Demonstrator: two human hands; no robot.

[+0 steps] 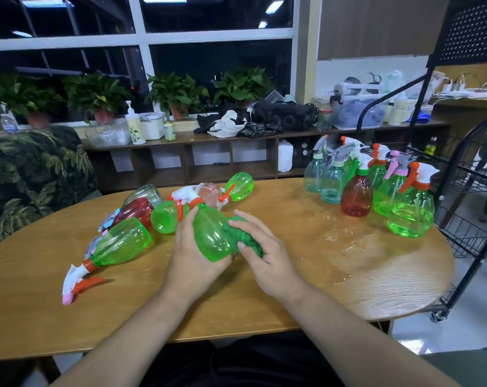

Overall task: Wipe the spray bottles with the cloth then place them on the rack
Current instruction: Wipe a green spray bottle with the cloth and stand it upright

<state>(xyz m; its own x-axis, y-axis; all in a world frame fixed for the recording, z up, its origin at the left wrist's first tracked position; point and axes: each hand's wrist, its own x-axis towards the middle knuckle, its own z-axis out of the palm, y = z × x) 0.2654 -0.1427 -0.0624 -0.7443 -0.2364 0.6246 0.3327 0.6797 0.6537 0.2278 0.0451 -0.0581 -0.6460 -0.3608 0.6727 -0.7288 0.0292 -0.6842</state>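
My left hand (193,254) grips a green spray bottle (213,236) over the middle of the wooden table (348,275), base toward me and nozzle pointing away. Against the bottle's right side my right hand (264,252) presses a bunched dark green cloth (243,236). Several more bottles lie in a heap on their sides at the left (122,241), green, red and clear. Several others stand upright at the table's right edge (357,195). A black wire rack (465,191) stands just beyond that edge.
A chair with a leaf-print cover (33,174) stands at the far left. Behind the table runs a low wooden shelf (209,160) with potted plants, bottles, bags and bins on top. Clear film on the table's right half glints.
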